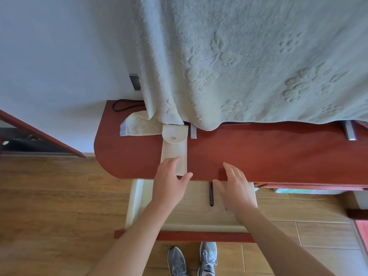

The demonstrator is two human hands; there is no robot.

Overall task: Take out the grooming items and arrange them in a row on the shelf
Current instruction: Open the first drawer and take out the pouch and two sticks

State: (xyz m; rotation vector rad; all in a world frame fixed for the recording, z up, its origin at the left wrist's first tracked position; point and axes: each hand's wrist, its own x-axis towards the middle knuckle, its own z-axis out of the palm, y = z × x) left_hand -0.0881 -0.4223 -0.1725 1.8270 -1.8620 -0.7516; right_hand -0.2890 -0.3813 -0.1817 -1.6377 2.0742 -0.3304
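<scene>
A cream fabric pouch (174, 144) with a snapped flap lies lengthwise on the red-brown shelf (258, 152), near its left end. My left hand (169, 182) rests with relaxed fingers on the pouch's near end at the shelf's front edge. My right hand (235, 188) hovers open over the shelf edge and the pulled-out drawer (135, 200) below. Inside the drawer a thin dark stick-like item (211, 194) lies lengthwise, and a small metal tip (226, 208) shows beside my right wrist.
A large pale towel (249, 60) hangs over the back of the shelf, covering something on metal feet (349, 132). A folded cloth (139, 126) and a black cable (123, 105) lie at the shelf's back left. Wooden floor and my grey shoes (191, 259) are below.
</scene>
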